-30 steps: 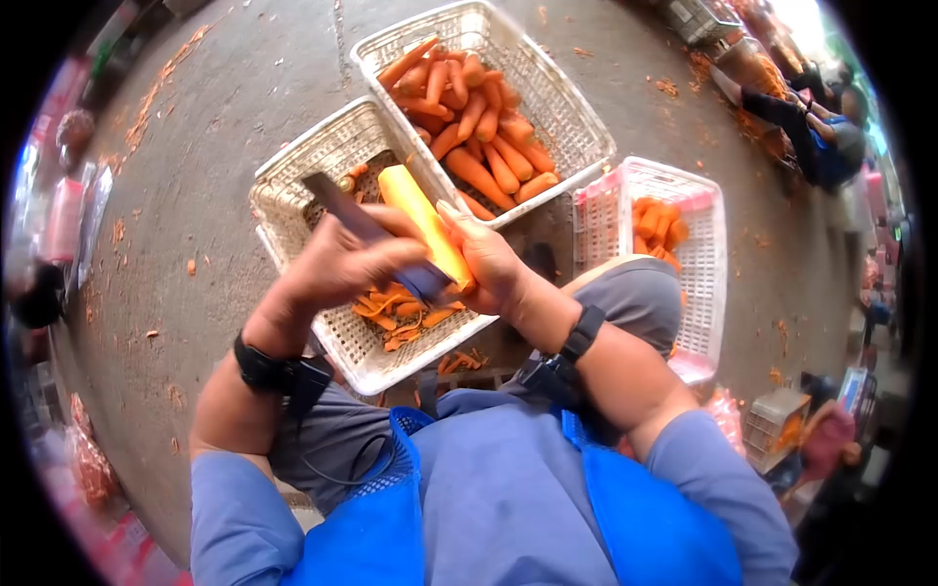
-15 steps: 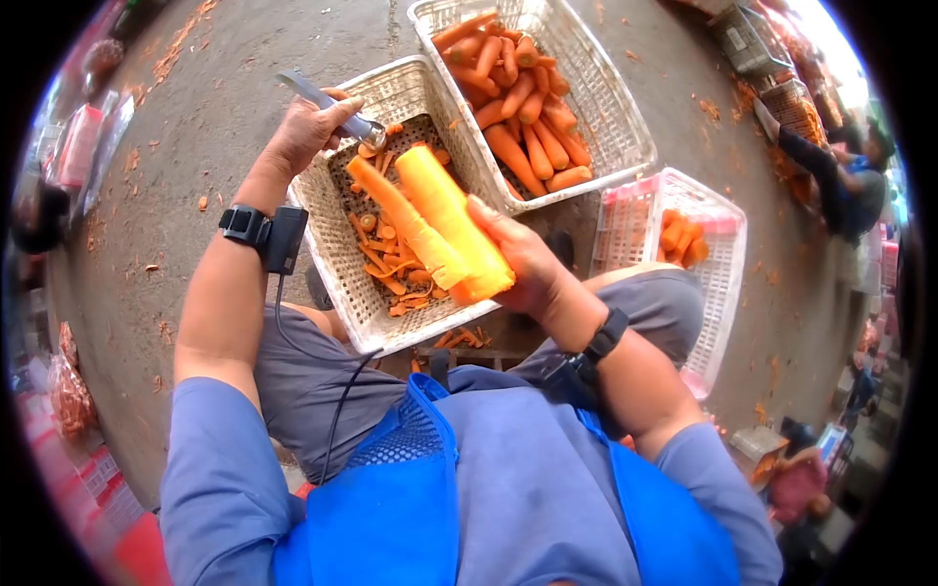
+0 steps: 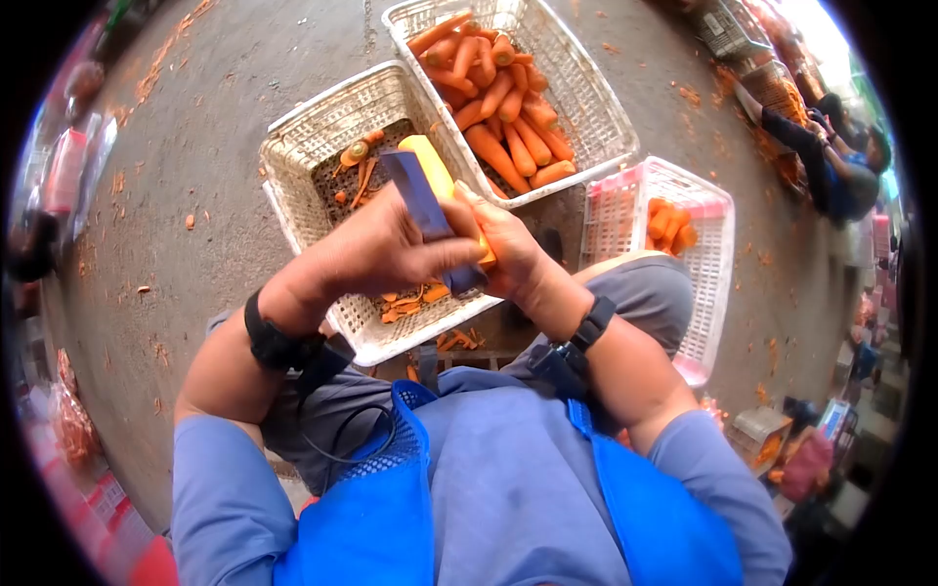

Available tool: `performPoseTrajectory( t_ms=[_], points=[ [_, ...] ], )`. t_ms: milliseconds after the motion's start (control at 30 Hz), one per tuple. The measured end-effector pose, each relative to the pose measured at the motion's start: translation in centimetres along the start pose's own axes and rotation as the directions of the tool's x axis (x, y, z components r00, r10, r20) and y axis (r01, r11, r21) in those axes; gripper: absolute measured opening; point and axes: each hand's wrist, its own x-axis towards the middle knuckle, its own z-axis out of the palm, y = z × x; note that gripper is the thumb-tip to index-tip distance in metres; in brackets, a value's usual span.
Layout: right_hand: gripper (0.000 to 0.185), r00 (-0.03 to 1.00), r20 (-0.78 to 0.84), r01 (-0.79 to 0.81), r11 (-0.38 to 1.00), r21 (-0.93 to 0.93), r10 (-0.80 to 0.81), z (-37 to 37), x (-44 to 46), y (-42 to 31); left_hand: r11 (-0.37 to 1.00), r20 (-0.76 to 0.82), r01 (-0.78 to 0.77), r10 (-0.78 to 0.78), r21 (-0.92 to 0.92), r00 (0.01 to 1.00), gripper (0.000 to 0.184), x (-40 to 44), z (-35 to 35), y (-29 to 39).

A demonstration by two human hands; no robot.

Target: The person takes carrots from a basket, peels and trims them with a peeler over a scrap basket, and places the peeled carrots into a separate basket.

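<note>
My left hand (image 3: pixel 381 244) is closed around a metal peeler (image 3: pixel 418 195), which looks dark and smeared by motion. The peeler lies across a peeled, bright yellow-orange carrot (image 3: pixel 422 154). My right hand (image 3: pixel 510 242) grips the carrot's near end, its thumb along the side. Both hands are close together over a white plastic crate (image 3: pixel 327 107) with carrot peel (image 3: pixel 403 305) and cut ends in it. My left hand and the peeler hide the carrot's middle, so the blade's contact is not visible.
Behind stands a white crate (image 3: pixel 598 103) of whole carrots (image 3: pixel 508 122). A pink-and-white crate (image 3: pixel 721 259) by my right knee holds peeled carrots (image 3: pixel 670 227). Peel scraps litter the concrete floor (image 3: pixel 215 146). Another person (image 3: pixel 848 171) sits at the far right beside crates.
My left hand has swung right and nearer, bringing the peeler from beyond the carrot onto it. The wide strip hanging beside the carrot is no longer visible.
</note>
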Motion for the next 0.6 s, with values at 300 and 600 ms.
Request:
performPoseTrajectory(
  t_ms=[300, 600],
  points=[
    [0.052, 0.983, -0.146, -0.115, 0.993, 0.005, 0.114, -0.9, -0.3, 2.1, 0.944, -0.212, 0.237, -0.286, -0.230, 0.934, 0.022, 1.0, -8.3, -4.3],
    [0.054, 0.993, 0.018, -0.119, 0.988, 0.101, 0.118, 1.3, -0.7, 0.5, 0.974, -0.597, 0.212, -0.218, -0.082, 0.772, 0.016, 0.6, -18.0, -12.5]
  ],
)
